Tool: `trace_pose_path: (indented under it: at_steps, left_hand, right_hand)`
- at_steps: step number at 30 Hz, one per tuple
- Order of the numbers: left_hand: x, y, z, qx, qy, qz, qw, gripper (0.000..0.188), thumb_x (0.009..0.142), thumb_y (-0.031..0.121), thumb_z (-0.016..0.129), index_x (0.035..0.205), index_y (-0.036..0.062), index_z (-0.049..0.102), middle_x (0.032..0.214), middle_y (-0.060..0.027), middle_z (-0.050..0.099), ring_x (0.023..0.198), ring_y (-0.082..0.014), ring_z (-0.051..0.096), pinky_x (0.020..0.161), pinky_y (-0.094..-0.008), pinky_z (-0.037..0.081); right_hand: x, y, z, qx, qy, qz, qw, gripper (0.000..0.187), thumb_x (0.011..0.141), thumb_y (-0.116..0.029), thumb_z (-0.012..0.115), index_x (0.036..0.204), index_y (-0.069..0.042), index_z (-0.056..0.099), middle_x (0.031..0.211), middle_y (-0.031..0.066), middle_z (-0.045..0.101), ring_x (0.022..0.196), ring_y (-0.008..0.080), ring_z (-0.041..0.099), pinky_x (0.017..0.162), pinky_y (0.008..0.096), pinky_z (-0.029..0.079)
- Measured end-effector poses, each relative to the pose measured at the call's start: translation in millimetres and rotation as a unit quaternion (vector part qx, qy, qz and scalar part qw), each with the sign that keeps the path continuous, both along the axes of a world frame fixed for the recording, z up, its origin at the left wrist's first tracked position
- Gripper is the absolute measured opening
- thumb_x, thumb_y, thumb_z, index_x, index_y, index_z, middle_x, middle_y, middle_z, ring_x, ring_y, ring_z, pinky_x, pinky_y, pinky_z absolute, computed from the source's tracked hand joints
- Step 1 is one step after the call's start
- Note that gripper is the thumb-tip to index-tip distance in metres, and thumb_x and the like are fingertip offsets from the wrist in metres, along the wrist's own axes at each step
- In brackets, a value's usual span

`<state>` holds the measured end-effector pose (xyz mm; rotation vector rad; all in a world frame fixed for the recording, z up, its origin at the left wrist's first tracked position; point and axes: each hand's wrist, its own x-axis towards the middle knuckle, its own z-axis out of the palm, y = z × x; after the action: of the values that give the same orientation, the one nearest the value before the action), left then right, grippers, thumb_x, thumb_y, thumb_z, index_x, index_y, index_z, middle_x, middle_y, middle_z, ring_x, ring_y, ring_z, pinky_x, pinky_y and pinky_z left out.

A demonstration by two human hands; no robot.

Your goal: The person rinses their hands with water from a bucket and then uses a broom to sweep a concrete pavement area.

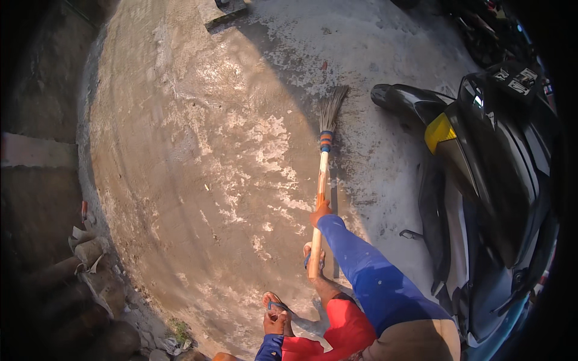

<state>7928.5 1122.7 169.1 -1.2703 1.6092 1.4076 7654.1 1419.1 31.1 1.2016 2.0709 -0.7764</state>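
My right hand (322,212) is closed round the pale wooden handle of a stick broom (323,177). Stiff grey bristles fan out at its far end, above a blue and orange binding, and rest on the concrete ground. The handle's near end reaches back over my right foot (313,256). Low in the view, my left hand (276,323) hangs in front of my red shorts, close to my left foot (276,300). Its fingers are curled in, and whatever they may hold is hidden. Both feet wear flip-flops with blue straps.
A black motorcycle (500,162) with a yellow light stands close on my right. Stacked cylindrical pieces and rubble (90,259) line the lower left, beside a wall (39,150). A dark metal piece (226,19) lies at the far edge. Sunlight and shade split the patchy ground (180,150).
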Motion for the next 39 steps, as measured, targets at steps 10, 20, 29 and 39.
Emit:
trace_pose_path:
  at_steps: [10,20,29,39]
  left_hand:
    - [-111.2,18.7,65.6,-0.213,0.181,-0.303,0.911,0.063,0.066,0.034,0.078,0.109,-0.0029,0.052,0.102,-0.0223,0.058,0.097,-0.036,0.057,0.086,-0.0415,0.045]
    - [-298.9,111.6,48.3,-0.268,0.127,-0.541,0.787,0.081,0.068,0.056,0.067,0.127,0.0053,0.043,0.129,-0.0203,0.045,0.116,-0.0409,0.044,0.095,-0.0513,0.037]
    - [-407.6,134.5,29.7,-0.186,-0.043,-0.638,0.747,0.078,0.069,0.059,0.064,0.125,0.0077,0.045,0.127,-0.0168,0.047,0.114,-0.036,0.048,0.094,-0.05,0.037]
    - [-448.7,134.0,27.8,-0.177,-0.122,-0.653,0.726,0.079,0.069,0.062,0.063,0.125,0.0101,0.044,0.127,-0.0158,0.047,0.116,-0.035,0.047,0.095,-0.0492,0.037]
  right_hand:
    - [-32.5,-38.9,132.0,-0.203,0.055,0.346,0.914,0.052,0.075,-0.018,0.061,0.121,-0.008,0.039,0.106,0.0269,0.059,0.1,0.0407,0.058,0.086,0.0465,0.047]
    - [-314.5,207.8,47.0,0.057,0.122,-0.085,0.987,0.053,0.08,-0.018,0.064,0.122,-0.004,0.035,0.112,0.0269,0.055,0.1,0.0395,0.058,0.084,0.0426,0.051]
    - [-503.3,345.6,-69.5,0.142,0.029,-0.018,0.989,0.055,0.082,-0.013,0.058,0.128,0.001,0.031,0.109,0.0274,0.057,0.094,0.0409,0.061,0.079,0.0455,0.053]
    - [-371.1,133.9,37.3,-0.132,-0.017,0.265,0.955,0.054,0.074,-0.018,0.061,0.119,-0.004,0.034,0.093,0.0284,0.061,0.086,0.0432,0.061,0.076,0.0497,0.05]
